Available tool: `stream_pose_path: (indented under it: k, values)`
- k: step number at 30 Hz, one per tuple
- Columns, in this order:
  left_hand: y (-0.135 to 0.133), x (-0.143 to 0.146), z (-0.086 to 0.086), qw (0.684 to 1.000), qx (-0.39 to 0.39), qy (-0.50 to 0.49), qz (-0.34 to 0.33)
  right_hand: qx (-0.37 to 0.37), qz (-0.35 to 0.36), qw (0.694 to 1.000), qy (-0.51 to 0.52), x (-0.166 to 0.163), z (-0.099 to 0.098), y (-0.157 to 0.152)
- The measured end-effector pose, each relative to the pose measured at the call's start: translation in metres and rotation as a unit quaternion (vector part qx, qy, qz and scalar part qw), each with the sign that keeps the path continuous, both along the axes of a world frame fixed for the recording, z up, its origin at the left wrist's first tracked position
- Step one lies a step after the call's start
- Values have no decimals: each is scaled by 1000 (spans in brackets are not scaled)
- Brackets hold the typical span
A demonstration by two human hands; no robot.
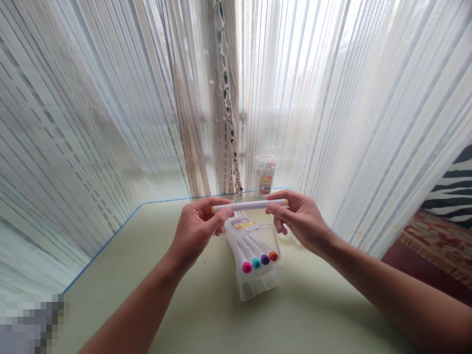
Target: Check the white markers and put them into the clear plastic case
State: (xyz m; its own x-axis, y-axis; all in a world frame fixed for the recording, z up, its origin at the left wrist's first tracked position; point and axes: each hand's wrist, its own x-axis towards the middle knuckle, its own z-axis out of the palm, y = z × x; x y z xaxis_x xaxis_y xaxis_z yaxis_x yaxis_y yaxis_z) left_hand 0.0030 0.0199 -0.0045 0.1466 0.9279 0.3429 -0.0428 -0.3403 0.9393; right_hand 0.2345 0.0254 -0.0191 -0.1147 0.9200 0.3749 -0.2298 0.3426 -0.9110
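Both hands hold one white marker point(249, 205) level above the table, its ends capped in yellow. My left hand point(197, 230) pinches the marker's left end. My right hand point(295, 219) pinches the right end. Directly below lies a clear plastic marker case point(258, 287) on its side, with several markers inside showing pink, teal, purple and orange caps towards me.
A second clear marker box point(264, 175) stands upright at the table's far edge, against the sheer striped curtains. The pale green table point(121, 260) has a blue-trimmed edge on the left. A fringed patterned cloth point(438, 241) and a striped cushion point(455, 191) lie at the right.
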Motion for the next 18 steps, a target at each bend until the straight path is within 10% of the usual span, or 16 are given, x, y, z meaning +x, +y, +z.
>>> stream_pose_path:
  k: [18]
  values:
    - [2, -1, -1, 1000, -13, -15, 4, -9, 6, 1000, 13, -1, 3, -3]
